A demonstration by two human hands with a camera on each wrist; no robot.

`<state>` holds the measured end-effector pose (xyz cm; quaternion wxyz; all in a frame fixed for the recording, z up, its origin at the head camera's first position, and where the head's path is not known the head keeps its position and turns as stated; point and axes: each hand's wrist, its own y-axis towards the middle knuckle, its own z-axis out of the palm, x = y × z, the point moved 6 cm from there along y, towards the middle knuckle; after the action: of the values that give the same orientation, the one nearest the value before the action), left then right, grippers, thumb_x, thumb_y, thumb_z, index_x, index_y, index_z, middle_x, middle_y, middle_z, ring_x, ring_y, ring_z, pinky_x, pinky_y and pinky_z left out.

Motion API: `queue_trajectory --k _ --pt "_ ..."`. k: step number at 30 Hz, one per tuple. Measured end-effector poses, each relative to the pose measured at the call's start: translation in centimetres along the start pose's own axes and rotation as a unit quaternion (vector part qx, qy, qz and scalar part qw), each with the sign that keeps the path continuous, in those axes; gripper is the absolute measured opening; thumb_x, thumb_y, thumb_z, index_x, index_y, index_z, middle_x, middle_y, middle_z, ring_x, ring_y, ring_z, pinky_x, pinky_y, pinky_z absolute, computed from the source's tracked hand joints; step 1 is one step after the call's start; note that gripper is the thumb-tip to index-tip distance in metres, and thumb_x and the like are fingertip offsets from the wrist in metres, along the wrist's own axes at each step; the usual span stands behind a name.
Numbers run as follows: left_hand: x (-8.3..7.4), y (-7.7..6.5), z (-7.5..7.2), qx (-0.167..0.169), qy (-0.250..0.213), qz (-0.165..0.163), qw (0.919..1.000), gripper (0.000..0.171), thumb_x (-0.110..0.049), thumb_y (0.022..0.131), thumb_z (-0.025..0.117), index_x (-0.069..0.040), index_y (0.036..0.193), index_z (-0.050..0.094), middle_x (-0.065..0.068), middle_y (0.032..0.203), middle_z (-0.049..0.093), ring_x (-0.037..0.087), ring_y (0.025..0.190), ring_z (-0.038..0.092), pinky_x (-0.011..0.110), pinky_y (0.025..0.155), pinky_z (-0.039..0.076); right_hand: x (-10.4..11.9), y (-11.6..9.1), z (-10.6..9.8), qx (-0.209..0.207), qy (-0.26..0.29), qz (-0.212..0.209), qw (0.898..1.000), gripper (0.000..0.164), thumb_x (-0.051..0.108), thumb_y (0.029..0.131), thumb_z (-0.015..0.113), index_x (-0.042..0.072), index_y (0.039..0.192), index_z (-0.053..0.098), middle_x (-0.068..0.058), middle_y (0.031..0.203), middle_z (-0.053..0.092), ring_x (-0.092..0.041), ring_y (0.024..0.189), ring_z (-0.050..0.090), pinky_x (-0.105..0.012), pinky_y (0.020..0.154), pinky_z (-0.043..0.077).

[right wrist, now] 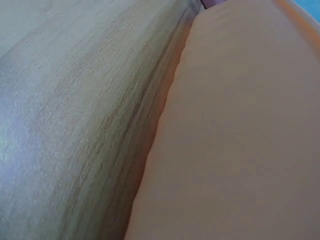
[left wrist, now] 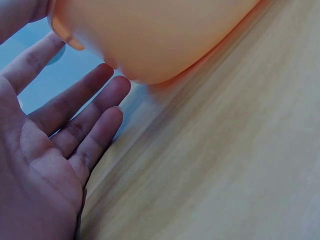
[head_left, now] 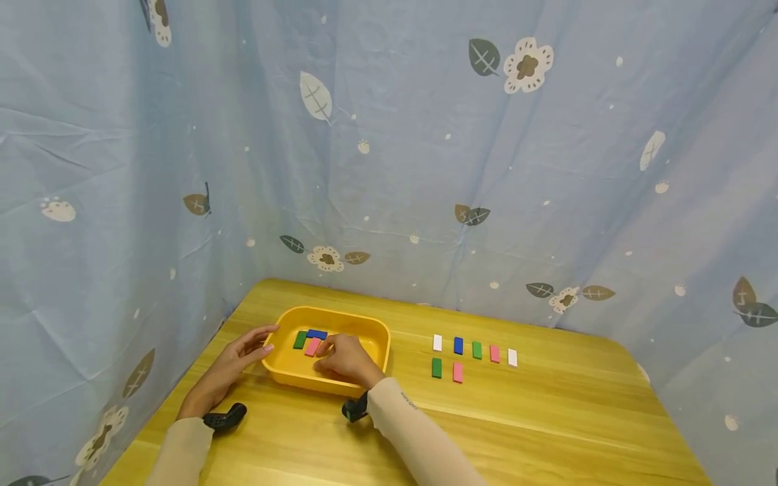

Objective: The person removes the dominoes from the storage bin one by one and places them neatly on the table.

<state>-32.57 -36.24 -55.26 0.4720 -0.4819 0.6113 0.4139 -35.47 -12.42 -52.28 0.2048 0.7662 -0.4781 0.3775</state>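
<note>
A yellow plastic bin point(head_left: 304, 382) stands on the table, holding a green tile point(head_left: 300, 339), a blue tile point(head_left: 317, 334) and a pink tile point(head_left: 313, 347). My right hand point(head_left: 348, 359) reaches over the near rim into it, fingers bent down beside the pink tile. Whether those fingertips pinch anything is hidden. At the bin's left end is my left hand point(head_left: 234, 358), thumb and fingers spread about the rim. The left wrist view shows this hand point(left wrist: 55, 135) with fingers loosely extended near the bin's outer wall point(left wrist: 165, 40). The right wrist view shows only bin wall point(right wrist: 235, 130) and table.
Right of the bin, small tiles lie in two rows on the wooden table point(head_left: 547, 412). The back row runs white point(head_left: 437, 343), blue point(head_left: 458, 345), green point(head_left: 477, 349), pink point(head_left: 495, 354), white point(head_left: 512, 357). In front lie green point(head_left: 436, 368) and pink point(head_left: 458, 372). A curtain point(head_left: 413, 169) hangs behind.
</note>
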Motion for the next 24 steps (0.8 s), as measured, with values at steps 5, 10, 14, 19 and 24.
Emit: queue_trajectory --k 5,10,14,19,24 --pt "-0.2 0.2 -0.1 0.001 0.003 0.013 0.9999 0.056 -0.032 0.105 0.062 -0.014 0.155 0.045 0.012 0.158 0.039 0.031 0.142 0.037 0.009 0.097 0.039 0.2 0.3 0.0 -0.02 -0.004 0.028 0.999 0.042 0.019 0.085 0.086 0.007 0.12 0.066 -0.002 0.074 0.068 -0.015 0.061 0.057 -0.027 0.065 0.051" --pt "-0.3 0.4 -0.1 0.005 -0.002 0.019 0.9998 0.055 -0.031 0.105 0.062 -0.014 0.155 0.045 0.013 0.158 0.039 0.031 0.142 0.037 0.01 0.098 0.039 0.5 0.9 0.0 -0.055 -0.047 0.044 0.996 0.05 0.025 0.082 0.089 0.009 0.123 0.065 -0.003 0.098 0.069 -0.02 0.089 0.058 -0.032 0.083 0.05" --pt "-0.4 0.4 0.0 0.008 -0.001 0.018 0.9998 0.054 -0.03 0.106 0.061 -0.015 0.155 0.046 0.012 0.158 0.04 0.031 0.139 0.039 0.013 0.097 0.042 0.6 1.0 0.0 -0.054 -0.042 0.041 0.997 0.041 0.024 0.083 0.088 0.01 0.114 0.065 0.0 0.09 0.065 -0.02 0.087 0.057 -0.032 0.078 0.05" --pt "-0.4 0.4 -0.1 0.01 0.001 0.014 0.9999 0.053 -0.031 0.106 0.061 -0.016 0.155 0.046 0.011 0.158 0.039 0.021 0.136 0.042 0.014 0.098 0.042 0.7 0.9 0.3 -0.051 -0.038 0.05 0.997 0.039 0.027 0.082 0.09 0.011 0.108 0.065 -0.002 0.094 0.065 -0.021 0.087 0.057 -0.032 0.076 0.05" --pt "-0.2 0.3 -0.1 0.011 0.002 0.009 0.9999 0.053 -0.031 0.106 0.061 -0.017 0.155 0.046 0.012 0.159 0.039 0.02 0.135 0.043 0.014 0.097 0.043 1.1 0.9 0.8 -0.059 -0.064 0.066 0.994 0.047 0.042 0.078 0.091 0.011 0.104 0.065 -0.001 0.089 0.064 -0.019 0.079 0.059 -0.032 0.072 0.052"
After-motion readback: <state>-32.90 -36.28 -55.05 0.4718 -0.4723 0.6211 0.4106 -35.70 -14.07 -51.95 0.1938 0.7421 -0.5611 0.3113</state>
